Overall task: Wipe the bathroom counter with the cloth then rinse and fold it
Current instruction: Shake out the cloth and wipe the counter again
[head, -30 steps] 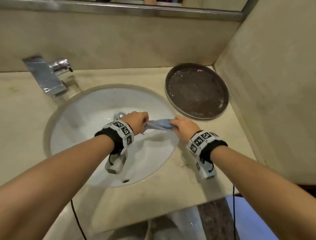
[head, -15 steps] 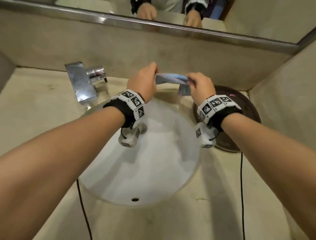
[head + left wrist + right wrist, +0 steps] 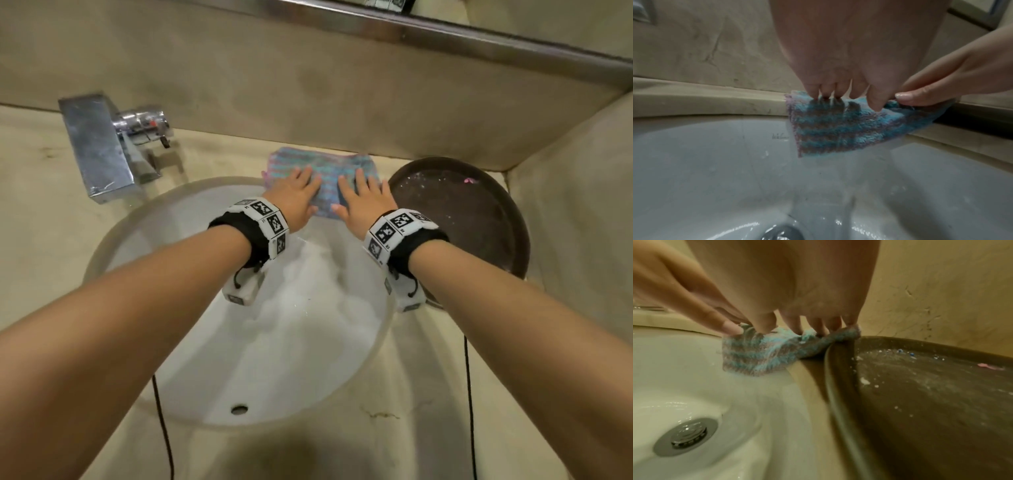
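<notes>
A blue and purple striped cloth (image 3: 325, 168) lies spread on the beige counter (image 3: 41, 192) behind the white sink (image 3: 274, 342), and its near edge hangs over the basin rim. My left hand (image 3: 299, 193) presses flat on the cloth's left half, fingers straight. Beside it my right hand (image 3: 363, 198) presses flat on the right half. In the left wrist view my fingertips (image 3: 875, 104) dent the cloth (image 3: 828, 133). The right wrist view shows the cloth (image 3: 756, 356) touching the tray's rim.
A chrome faucet (image 3: 102, 150) stands at the back left of the basin. A round dark brown tray (image 3: 472, 212) with crumbs sits right of the cloth. Walls close the back and right; a mirror frame (image 3: 479, 41) runs above. The drain plug (image 3: 688, 436) is wet.
Both hands held the bunched cloth above the sink, carried it back, and now it lies spread on the counter behind the basin with both palms flat on it.
</notes>
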`<state>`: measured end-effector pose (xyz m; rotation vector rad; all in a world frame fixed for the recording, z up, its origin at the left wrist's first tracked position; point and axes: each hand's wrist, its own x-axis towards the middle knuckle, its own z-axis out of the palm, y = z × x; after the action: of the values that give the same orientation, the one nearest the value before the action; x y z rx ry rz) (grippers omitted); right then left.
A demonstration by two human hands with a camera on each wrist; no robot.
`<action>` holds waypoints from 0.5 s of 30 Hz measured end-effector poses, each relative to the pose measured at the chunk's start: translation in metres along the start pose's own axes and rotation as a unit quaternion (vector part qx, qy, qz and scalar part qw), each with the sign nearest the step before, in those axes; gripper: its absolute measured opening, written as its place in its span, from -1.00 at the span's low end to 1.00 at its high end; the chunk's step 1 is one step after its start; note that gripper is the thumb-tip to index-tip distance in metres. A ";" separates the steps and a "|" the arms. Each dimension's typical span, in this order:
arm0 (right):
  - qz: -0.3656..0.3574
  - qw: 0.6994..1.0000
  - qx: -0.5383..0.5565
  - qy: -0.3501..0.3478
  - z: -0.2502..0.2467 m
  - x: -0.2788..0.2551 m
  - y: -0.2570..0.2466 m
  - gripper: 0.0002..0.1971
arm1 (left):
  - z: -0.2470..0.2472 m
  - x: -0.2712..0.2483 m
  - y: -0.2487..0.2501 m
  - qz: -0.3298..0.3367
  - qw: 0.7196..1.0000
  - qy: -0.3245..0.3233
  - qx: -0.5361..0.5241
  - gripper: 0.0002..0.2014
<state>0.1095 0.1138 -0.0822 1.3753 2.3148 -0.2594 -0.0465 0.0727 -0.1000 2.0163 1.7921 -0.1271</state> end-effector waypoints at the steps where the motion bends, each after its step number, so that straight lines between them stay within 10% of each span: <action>1: 0.004 1.000 -0.004 -0.015 0.001 0.003 -0.002 -0.37 | 0.002 0.003 0.002 -0.013 1.000 -0.012 0.014 -0.38; 15: -0.047 0.998 0.042 -0.031 -0.025 0.045 -0.086 -0.38 | -0.010 -0.024 -0.072 -0.181 0.982 0.021 -0.048 -0.47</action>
<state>0.0098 0.1161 -0.0856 1.2801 2.3449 -0.4258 -0.1215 0.0594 -0.1015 1.6219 2.1340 -0.1057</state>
